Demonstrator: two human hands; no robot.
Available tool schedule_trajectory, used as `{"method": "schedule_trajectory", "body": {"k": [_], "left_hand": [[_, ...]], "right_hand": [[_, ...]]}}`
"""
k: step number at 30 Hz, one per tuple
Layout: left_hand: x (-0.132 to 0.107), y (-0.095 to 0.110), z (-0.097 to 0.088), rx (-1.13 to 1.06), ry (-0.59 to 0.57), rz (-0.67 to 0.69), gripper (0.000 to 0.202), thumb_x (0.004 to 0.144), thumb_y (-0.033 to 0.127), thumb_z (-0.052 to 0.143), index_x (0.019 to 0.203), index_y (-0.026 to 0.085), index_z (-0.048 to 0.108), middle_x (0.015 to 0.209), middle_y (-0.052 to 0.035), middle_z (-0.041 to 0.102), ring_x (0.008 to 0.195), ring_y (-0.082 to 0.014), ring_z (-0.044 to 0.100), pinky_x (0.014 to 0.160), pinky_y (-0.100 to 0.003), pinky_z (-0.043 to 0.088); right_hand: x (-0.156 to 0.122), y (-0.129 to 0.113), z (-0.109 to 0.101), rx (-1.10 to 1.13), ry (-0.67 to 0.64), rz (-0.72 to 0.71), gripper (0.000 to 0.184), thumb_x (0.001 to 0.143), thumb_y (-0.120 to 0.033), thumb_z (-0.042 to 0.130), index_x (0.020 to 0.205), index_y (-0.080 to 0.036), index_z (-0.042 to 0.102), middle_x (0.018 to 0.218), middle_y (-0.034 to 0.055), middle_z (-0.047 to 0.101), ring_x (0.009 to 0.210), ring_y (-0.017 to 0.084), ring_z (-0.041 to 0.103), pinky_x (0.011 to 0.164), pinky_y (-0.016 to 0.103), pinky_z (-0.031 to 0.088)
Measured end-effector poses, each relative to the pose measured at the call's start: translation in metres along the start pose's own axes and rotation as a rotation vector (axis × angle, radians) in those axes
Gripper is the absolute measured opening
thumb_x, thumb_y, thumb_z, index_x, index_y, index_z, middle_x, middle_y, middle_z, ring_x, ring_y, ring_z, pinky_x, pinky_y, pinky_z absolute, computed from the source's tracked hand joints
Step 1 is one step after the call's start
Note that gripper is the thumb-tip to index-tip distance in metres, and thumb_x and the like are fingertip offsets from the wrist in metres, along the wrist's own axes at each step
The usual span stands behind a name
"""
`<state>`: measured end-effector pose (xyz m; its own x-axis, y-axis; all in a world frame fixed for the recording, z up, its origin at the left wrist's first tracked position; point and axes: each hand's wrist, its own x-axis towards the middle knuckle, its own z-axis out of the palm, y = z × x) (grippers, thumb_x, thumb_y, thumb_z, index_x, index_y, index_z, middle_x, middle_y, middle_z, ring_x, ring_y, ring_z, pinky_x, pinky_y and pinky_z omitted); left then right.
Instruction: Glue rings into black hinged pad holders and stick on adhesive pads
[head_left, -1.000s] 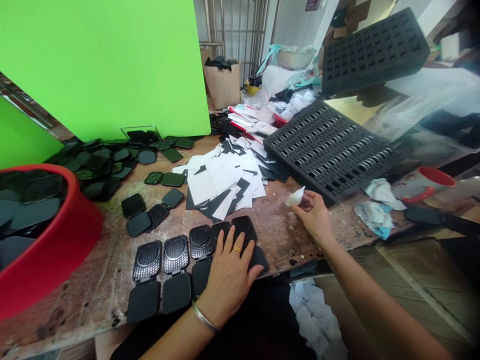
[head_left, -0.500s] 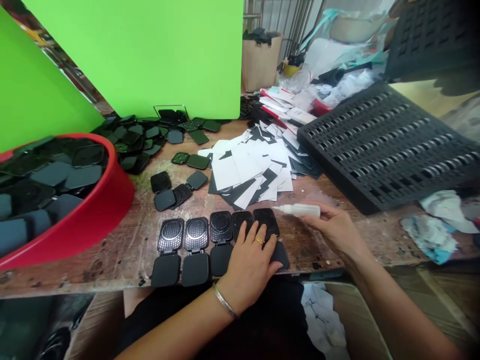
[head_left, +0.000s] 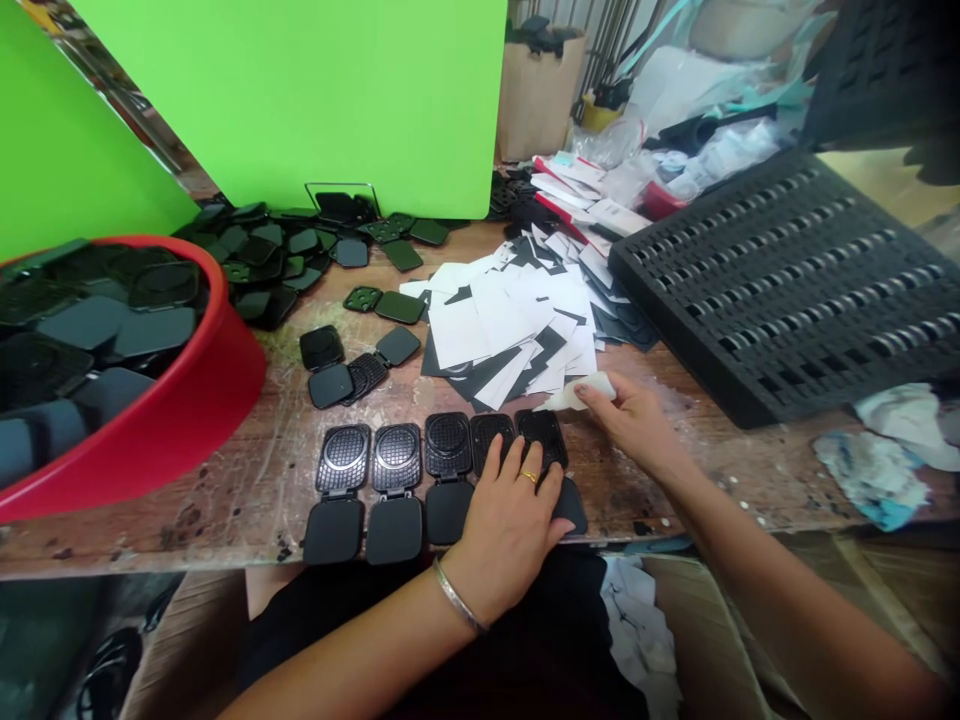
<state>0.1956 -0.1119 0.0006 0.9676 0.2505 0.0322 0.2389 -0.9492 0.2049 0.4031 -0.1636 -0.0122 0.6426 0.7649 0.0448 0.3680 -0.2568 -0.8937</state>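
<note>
Hinged black cases, five in a row, lie open along the near edge of a worn wooden table. The first three clearly show a grid and a ring on the upper half and a plain lower half; a hand hides much of the last two.

At far left, a red tub is heaped with similar black pieces. Just right of it, in front of a bright green panel, more lie in a loose pile. Some stray cases rest open beyond the row's left end.

Further right, the person's left hand lies palm down across the fourth and fifth cases, fingers extended, gripping nothing. Beyond it spreads a heap of paper squares, white and black. To its right, the right hand pinches a white, tapering bottle between thumb and fingers, tip aimed left at the fifth case's top edge; whether it touches, I cannot tell. Past that sit a slotted black tray and crumpled tissue.

To my eye, the step in hand is applying something from the bottle to the fifth case while the left hand steadies it. The next move seems to call for a light squeeze, tip held on target and clear of the left fingers.
</note>
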Motion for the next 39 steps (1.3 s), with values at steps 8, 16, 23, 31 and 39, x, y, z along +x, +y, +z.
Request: {"method": "schedule_trajectory", "body": {"k": [8,16,23,31,39], "left_hand": [[-0.001,-0.001,-0.001,-0.05,0.024,-0.02,0.052,0.091,0.048,0.052,0.134,0.019,0.05,0.136,-0.0114,0.049,0.134,-0.0338,0.037,0.116,-0.054,0.025],[0.001,-0.002,-0.006,-0.072,0.006,-0.016,0.052,0.089,0.049,0.053,0.133,0.021,0.052,0.119,-0.005,0.055,0.122,-0.0306,0.042,0.116,-0.056,0.022],[0.0,0.0,-0.007,-0.047,-0.006,-0.033,0.051,0.091,0.049,0.051,0.134,0.021,0.051,0.118,-0.0049,0.055,0.117,-0.0296,0.043,0.113,-0.055,0.024],[0.001,0.002,-0.013,-0.043,-0.041,-0.045,0.052,0.09,0.047,0.054,0.135,0.022,0.05,0.12,-0.0063,0.055,0.112,-0.0285,0.044,0.1,-0.048,0.035],[0.0,0.003,-0.012,-0.02,-0.035,-0.042,0.051,0.091,0.047,0.052,0.135,0.021,0.05,0.119,-0.0069,0.055,0.111,-0.0288,0.044,0.093,-0.045,0.036]], "right_hand": [[0.006,0.002,0.0,-0.041,-0.055,0.005,0.037,0.078,-0.05,0.06,0.079,-0.014,0.064,0.074,0.0033,0.063,0.066,0.014,0.052,0.06,0.024,0.041],[0.006,-0.006,0.003,-0.093,-0.044,-0.007,0.035,0.078,-0.049,0.059,0.075,-0.014,0.06,0.067,0.0017,0.056,0.06,0.012,0.044,0.056,0.024,0.034],[0.0,-0.021,-0.005,-0.266,-0.009,-0.124,0.033,0.08,-0.046,0.059,0.071,-0.014,0.059,0.065,0.002,0.053,0.06,0.012,0.044,0.056,0.025,0.032],[-0.016,-0.031,-0.021,-0.394,-0.085,-0.254,0.029,0.083,-0.041,0.057,0.067,-0.017,0.056,0.065,0.0029,0.054,0.062,0.014,0.046,0.059,0.027,0.033],[-0.022,-0.043,-0.007,-0.308,-0.199,-0.239,0.027,0.084,-0.038,0.056,0.068,-0.016,0.054,0.068,0.0023,0.054,0.065,0.013,0.048,0.061,0.026,0.033]]}}
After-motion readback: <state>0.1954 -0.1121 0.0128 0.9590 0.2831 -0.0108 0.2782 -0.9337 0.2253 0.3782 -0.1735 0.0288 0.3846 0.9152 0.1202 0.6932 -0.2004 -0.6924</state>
